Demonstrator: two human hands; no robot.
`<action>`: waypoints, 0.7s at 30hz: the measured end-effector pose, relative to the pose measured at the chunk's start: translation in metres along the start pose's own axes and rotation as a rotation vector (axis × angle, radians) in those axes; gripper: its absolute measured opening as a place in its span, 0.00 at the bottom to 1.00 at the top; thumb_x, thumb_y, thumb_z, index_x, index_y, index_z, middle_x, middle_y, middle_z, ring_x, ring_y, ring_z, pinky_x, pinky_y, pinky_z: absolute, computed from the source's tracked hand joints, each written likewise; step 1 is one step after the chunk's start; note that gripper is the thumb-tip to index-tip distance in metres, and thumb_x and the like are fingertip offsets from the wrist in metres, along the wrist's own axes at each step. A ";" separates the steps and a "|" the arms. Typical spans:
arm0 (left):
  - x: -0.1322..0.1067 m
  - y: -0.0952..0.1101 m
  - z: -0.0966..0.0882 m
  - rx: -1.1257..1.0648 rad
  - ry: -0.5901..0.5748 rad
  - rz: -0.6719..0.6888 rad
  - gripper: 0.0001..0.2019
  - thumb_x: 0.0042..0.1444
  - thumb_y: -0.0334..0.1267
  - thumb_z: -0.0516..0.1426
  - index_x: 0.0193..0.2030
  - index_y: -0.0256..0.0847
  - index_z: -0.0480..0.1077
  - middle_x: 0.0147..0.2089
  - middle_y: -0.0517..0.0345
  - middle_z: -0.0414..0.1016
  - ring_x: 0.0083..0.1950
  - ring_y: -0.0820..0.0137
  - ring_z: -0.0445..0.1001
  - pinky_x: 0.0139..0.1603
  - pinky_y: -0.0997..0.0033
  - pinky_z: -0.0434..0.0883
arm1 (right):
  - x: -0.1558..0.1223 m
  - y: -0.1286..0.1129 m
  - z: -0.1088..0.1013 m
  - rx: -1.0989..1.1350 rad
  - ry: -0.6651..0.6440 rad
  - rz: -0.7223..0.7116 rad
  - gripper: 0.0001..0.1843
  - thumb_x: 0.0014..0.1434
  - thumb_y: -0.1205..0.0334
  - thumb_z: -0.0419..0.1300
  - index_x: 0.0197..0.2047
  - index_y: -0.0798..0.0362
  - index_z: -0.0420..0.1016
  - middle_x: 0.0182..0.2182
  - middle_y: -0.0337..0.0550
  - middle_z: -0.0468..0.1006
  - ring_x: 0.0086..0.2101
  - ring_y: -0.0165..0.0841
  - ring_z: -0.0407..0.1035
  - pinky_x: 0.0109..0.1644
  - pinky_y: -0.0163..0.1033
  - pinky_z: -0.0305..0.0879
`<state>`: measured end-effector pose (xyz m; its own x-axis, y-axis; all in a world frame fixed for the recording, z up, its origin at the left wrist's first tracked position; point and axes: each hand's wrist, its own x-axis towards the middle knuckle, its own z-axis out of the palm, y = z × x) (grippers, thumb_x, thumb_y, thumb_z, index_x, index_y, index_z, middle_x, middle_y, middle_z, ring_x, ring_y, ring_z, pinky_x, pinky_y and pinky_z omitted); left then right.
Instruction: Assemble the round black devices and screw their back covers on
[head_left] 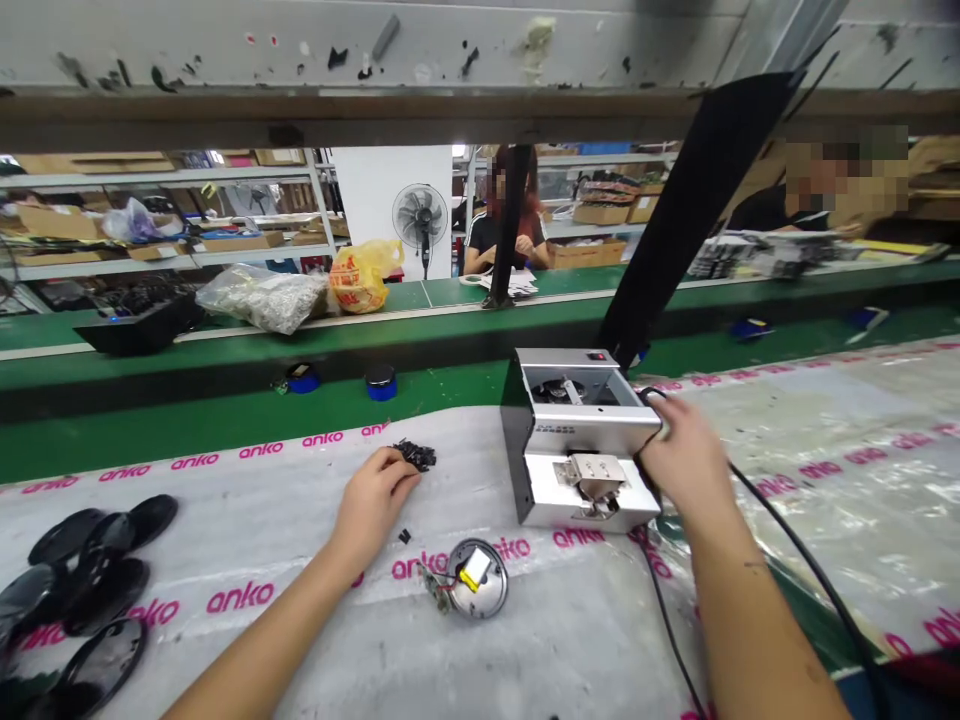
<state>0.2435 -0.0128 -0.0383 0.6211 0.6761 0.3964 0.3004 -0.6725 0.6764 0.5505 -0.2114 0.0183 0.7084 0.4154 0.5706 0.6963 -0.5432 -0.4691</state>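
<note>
**Nothing clearly pinched, both hands curled**

The left hand (373,503) has its fingers (401,480) curled and loosely together, tips down; whether they pinch anything cannot be told. Just ahead and to the right of them lies one small heap of black bits (415,455), with a single loose black bit (405,536) below it, and the left hand is far nearer to both. The right hand (686,460) has its fingers (660,425) bent over the right edge of a silver metal machine (570,490), whose long axis runs away from the person; how firmly they hold cannot be told. One black cable (795,535) trails past that hand. Between the hands, nearer the person, sits one round metal housing (491,590) carrying a yellow-wrapped part and wires. Farther left, about six round black discs (105,595) overlap, some cut off by the frame. All of this lies on a foam sheet (570,620) printed with pink "anko" lettering, over the green tabletop (225,430). Beyond, one co-worker (502,235) sits at the far bench.
</note>
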 end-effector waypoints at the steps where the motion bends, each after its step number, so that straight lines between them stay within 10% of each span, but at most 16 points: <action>1: 0.000 0.002 -0.002 -0.045 0.012 -0.005 0.07 0.58 0.35 0.57 0.34 0.42 0.78 0.41 0.54 0.73 0.42 0.64 0.72 0.47 0.64 0.67 | -0.002 -0.012 -0.010 0.034 0.109 -0.001 0.19 0.58 0.66 0.50 0.52 0.57 0.70 0.51 0.60 0.72 0.54 0.53 0.65 0.57 0.55 0.63; 5: -0.005 0.010 -0.013 -0.236 0.056 -0.081 0.04 0.55 0.36 0.60 0.33 0.41 0.77 0.40 0.54 0.75 0.40 0.66 0.71 0.43 0.67 0.67 | -0.032 -0.083 -0.043 0.225 0.209 -0.189 0.16 0.67 0.59 0.45 0.55 0.52 0.63 0.48 0.51 0.72 0.47 0.41 0.70 0.51 0.48 0.68; 11: -0.011 0.015 -0.019 -0.614 0.028 -0.350 0.06 0.48 0.38 0.65 0.30 0.38 0.75 0.31 0.57 0.77 0.32 0.70 0.73 0.36 0.72 0.71 | -0.094 -0.176 -0.028 0.105 -0.878 -0.829 0.16 0.60 0.47 0.59 0.37 0.53 0.74 0.30 0.45 0.75 0.29 0.36 0.70 0.30 0.39 0.62; 17: -0.014 0.021 -0.016 -1.051 -0.022 -0.611 0.11 0.41 0.35 0.69 0.33 0.37 0.75 0.32 0.58 0.79 0.32 0.74 0.76 0.38 0.77 0.75 | -0.092 -0.163 -0.001 0.296 -1.166 -0.457 0.06 0.60 0.68 0.51 0.34 0.52 0.68 0.20 0.33 0.70 0.22 0.28 0.64 0.26 0.32 0.55; 21: -0.017 0.026 -0.015 -1.203 -0.074 -0.758 0.14 0.42 0.31 0.68 0.39 0.34 0.79 0.33 0.54 0.80 0.35 0.74 0.78 0.41 0.79 0.76 | -0.078 -0.151 -0.003 0.469 -1.389 -0.162 0.20 0.56 0.72 0.50 0.50 0.50 0.70 0.22 0.32 0.75 0.20 0.27 0.68 0.27 0.31 0.63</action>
<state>0.2302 -0.0371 -0.0180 0.6376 0.7087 -0.3019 -0.1928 0.5262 0.8282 0.3894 -0.1638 0.0465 -0.0277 0.9450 -0.3259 0.5580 -0.2559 -0.7894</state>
